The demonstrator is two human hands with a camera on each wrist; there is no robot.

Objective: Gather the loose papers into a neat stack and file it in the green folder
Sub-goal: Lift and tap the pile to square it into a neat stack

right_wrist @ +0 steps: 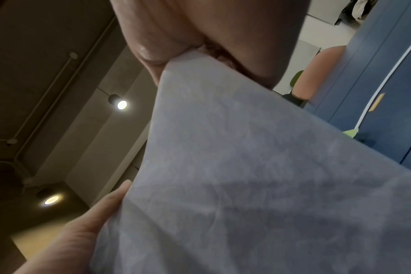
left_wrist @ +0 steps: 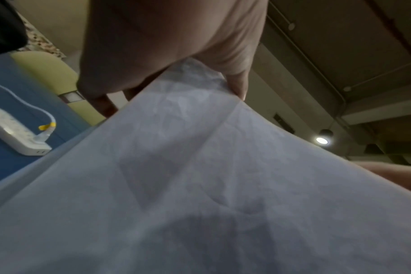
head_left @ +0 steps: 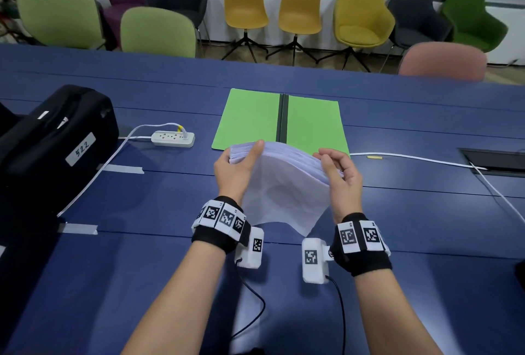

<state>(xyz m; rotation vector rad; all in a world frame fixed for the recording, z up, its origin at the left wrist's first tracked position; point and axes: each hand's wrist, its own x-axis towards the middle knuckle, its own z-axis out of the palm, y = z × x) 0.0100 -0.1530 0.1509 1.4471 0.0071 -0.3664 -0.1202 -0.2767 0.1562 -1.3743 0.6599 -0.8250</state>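
A stack of white papers (head_left: pixel 281 184) hangs in the air above the blue table (head_left: pixel 142 255), sagging toward me. My left hand (head_left: pixel 237 165) grips its far left corner, thumb on top. My right hand (head_left: pixel 339 171) pinches the far right corner. The green folder (head_left: pixel 252 119) lies open and flat just beyond the papers, its dark spine running down the middle. In the left wrist view the papers (left_wrist: pixel 200 176) fill the frame under my left hand (left_wrist: pixel 171 46). In the right wrist view the papers (right_wrist: pixel 246 176) hang from my right hand (right_wrist: pixel 211 31).
A white power strip (head_left: pixel 173 139) with its cable lies left of the folder. A black case (head_left: pixel 54 144) sits at the far left. A white cable (head_left: pixel 426 159) runs right to a table hatch (head_left: pixel 497 160). Chairs (head_left: pixel 245 2) line the far side.
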